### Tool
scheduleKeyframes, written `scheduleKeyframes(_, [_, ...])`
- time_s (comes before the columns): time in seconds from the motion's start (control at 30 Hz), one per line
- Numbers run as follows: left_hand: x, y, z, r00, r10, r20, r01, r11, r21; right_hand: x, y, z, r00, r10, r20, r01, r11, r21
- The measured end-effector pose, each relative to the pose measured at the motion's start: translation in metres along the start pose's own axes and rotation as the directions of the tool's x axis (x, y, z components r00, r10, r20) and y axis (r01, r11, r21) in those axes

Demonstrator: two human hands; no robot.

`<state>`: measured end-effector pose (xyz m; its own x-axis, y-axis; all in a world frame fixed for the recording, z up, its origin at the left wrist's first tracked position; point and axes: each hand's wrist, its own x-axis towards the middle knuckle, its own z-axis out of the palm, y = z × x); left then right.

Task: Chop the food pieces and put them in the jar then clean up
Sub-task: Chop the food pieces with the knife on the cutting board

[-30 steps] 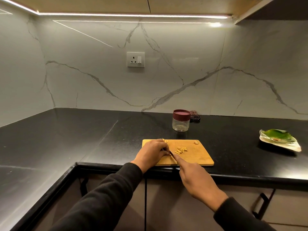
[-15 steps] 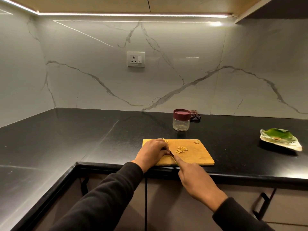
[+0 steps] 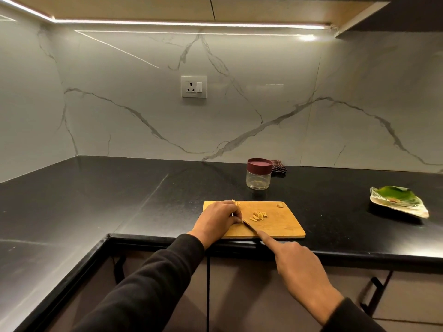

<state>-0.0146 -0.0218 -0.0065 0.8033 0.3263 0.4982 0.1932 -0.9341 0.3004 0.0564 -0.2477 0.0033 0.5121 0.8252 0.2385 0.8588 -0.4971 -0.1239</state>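
Observation:
A wooden cutting board (image 3: 282,224) lies at the black counter's front edge. My left hand (image 3: 217,220) rests on its left part, fingers curled over a pale food piece that is mostly hidden; a bit of it sticks out at the far side (image 3: 236,202). My right hand (image 3: 299,267) grips a knife (image 3: 249,225), index finger stretched along the blade's back, tip beside my left fingertips. A small pile of chopped strips (image 3: 259,216) sits mid-board, and one loose piece (image 3: 279,205) lies near the far right corner. Behind the board stands a clear jar (image 3: 259,174) with a maroon lid on.
A dark checked cloth (image 3: 278,167) lies behind the jar by the marble wall. A plate with a green leaf (image 3: 398,200) sits at the right on the counter. The black counter (image 3: 96,200) turns a corner to the left. A cabinet handle (image 3: 370,295) shows below.
Almost nothing differs: both hands stay at the board's left part, with the knife blade beside my left fingers and the chopped pile in the same spot.

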Motion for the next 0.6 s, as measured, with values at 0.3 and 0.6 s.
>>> scheduleKeyframes(0.3, [0.0002,-0.0015,0.0016,0.997,0.075,0.03,-0.076,0.997,0.033,0.0011,0.0005,0.0075,0.999,-0.024,0.039,0.025,1.0,-0.018])
scheduleKeyframes(0.6, [0.0036,-0.0054,0.0045,0.992,0.08,0.097,-0.083,0.996,0.034,0.0031,0.0015,0.0113,0.999,-0.013,0.035,0.012,0.999,0.039])
